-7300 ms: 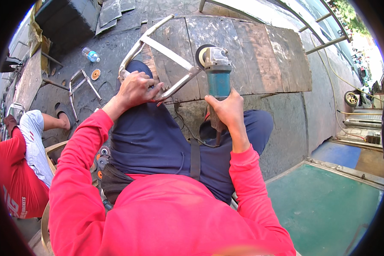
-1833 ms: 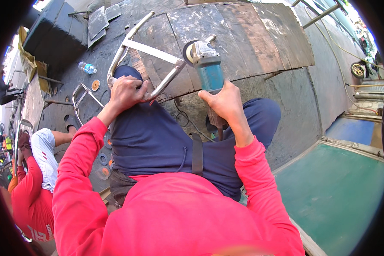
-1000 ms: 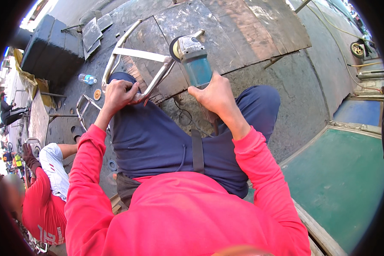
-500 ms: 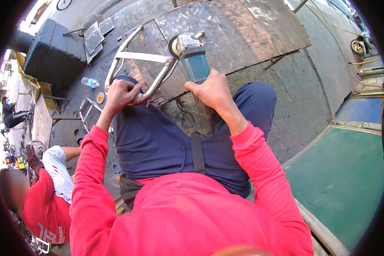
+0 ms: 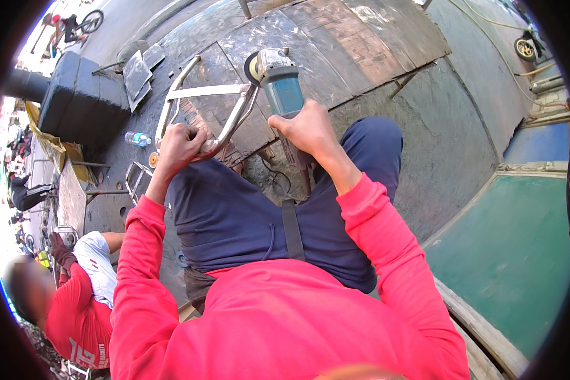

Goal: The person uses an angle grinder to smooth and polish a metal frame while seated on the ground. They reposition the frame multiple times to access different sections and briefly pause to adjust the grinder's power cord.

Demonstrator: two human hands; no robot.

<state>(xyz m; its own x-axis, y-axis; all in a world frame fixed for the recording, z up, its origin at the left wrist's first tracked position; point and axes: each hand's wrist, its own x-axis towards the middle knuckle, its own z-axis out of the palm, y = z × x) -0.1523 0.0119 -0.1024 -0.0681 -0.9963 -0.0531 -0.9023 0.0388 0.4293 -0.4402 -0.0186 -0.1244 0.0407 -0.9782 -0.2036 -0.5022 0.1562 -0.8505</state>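
White lettering (image 5: 82,353), large characters beside a smaller line of print, stands on a co-worker's red shirt (image 5: 76,320), to the lower left of the teal grinder (image 5: 284,92). Left of the grinder, a clear bottle (image 5: 138,139) carries a bluish label whose print is too small to read.

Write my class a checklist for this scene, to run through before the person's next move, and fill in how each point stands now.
1. Left hand firm on the metal frame: ok, fingers closed around its near end.
2. Right hand holding the grinder: ok, wrapped around its body.
3. Gloves on both hands: not ok, both are bare.
4. Disc clear of the frame: cannot tell; it sits close by the frame's far right corner, and contact is unclear.
5. Disc stopped: cannot tell from a still picture.
6. Co-worker away from the disc: ok, seated apart, off to the left.
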